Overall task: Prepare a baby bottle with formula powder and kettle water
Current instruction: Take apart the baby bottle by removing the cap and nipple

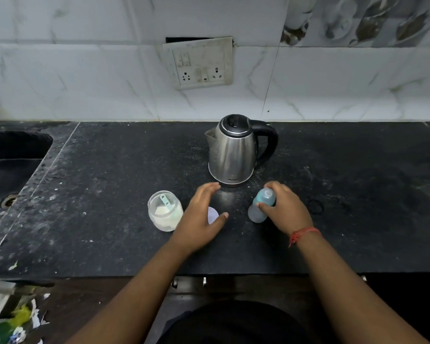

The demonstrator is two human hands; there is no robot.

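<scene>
Under right hand [284, 209], baby bottle [262, 206] upright, teat upward.

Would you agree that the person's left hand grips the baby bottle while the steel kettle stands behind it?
Not quite: the head view shows the right hand gripping the clear baby bottle with its blue cap. The left hand is open beside it. The stainless steel kettle does stand behind.

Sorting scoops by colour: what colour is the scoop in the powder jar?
Pale mint green scoop, seen in the head view inside the open jar.
</scene>
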